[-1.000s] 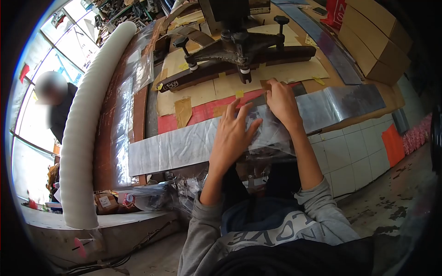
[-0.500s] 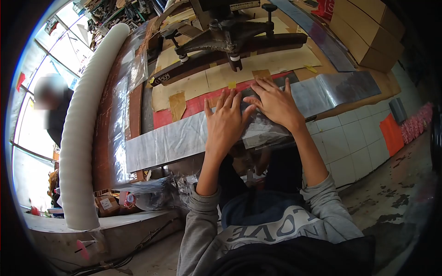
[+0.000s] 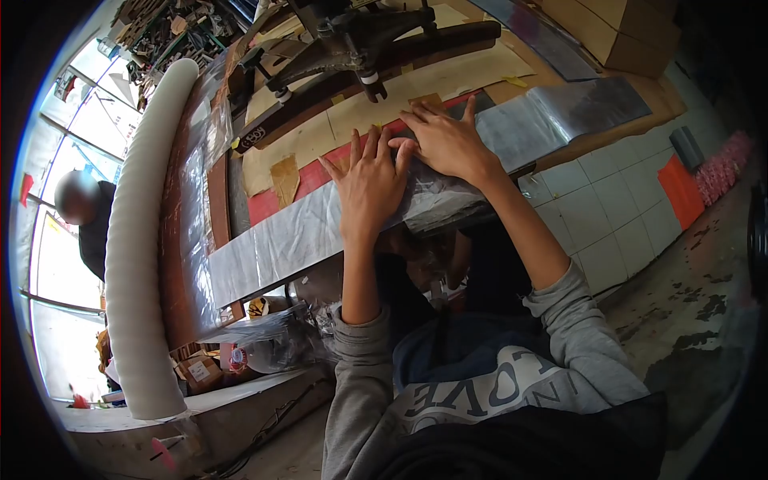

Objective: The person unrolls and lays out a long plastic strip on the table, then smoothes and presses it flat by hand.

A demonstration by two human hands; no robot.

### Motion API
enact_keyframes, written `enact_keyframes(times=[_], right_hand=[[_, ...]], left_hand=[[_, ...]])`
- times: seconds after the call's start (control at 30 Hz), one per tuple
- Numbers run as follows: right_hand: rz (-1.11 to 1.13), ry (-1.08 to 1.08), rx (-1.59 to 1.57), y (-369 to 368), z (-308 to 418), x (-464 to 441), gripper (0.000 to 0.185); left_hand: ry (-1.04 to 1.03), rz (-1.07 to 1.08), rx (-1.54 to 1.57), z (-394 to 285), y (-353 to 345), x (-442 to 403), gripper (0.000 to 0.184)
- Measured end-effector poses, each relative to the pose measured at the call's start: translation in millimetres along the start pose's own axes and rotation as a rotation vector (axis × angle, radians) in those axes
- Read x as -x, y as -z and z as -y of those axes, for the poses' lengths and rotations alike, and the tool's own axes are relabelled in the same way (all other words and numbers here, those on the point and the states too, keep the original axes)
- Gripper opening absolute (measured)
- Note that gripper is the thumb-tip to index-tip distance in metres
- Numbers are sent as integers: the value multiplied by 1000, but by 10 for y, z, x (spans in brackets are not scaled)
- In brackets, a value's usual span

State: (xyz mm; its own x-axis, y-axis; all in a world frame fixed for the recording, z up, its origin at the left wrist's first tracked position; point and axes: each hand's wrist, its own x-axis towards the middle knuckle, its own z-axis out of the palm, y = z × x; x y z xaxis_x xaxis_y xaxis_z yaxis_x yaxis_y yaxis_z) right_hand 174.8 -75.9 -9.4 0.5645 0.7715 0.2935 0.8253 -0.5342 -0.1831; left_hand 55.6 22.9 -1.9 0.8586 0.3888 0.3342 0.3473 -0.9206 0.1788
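looming beyond fingers: black metal frame

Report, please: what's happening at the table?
Left hand, right hand: open, palms down, side by side. Grey sheet: extends either side. Metal frame: just beyond, touching neither hand.

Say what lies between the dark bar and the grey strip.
Head view: a cream sheet, a red band and brown tape; the left hand and right hand partly cover this stretch.
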Motion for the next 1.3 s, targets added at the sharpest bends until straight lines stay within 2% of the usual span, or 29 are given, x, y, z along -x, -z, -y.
enact_keyframes(times=[0.13,0.23,0.33,0.43,0.53,0.73,0.83,0.93,1.17,1.3], right_hand=[[44,10,-15,31,11,-58,60],[-7,22,-22,-70,-10,-86,59],[43,8,6,-32,32,-66,57],[-88,17,23,-38,70,-1,56],[-16,25,19,-50,32,-38,56],[-47,19,-26,-126,1,-84,57],[9,16,-56,-53,-7,-106,58],[18,18,-87,-21,-13,-95,60],[-45,17,35,-117,-11,-83,62],[-105,17,-20,-103,25,-31,64]], left_hand=[[14,2,-11,41,-54,-48,60],[-4,-11,-57,60,-46,-58,59],[-19,67,-69,24,89,-47,58],[-27,44,-74,29,115,-25,58],[-38,46,-79,37,145,-36,59],[-25,49,-70,79,57,-61,52],[-14,88,-114,52,75,-71,49],[-22,102,-69,53,100,-61,62],[-11,47,-57,57,39,-14,61],[-5,21,-23,70,-1,21,60]])
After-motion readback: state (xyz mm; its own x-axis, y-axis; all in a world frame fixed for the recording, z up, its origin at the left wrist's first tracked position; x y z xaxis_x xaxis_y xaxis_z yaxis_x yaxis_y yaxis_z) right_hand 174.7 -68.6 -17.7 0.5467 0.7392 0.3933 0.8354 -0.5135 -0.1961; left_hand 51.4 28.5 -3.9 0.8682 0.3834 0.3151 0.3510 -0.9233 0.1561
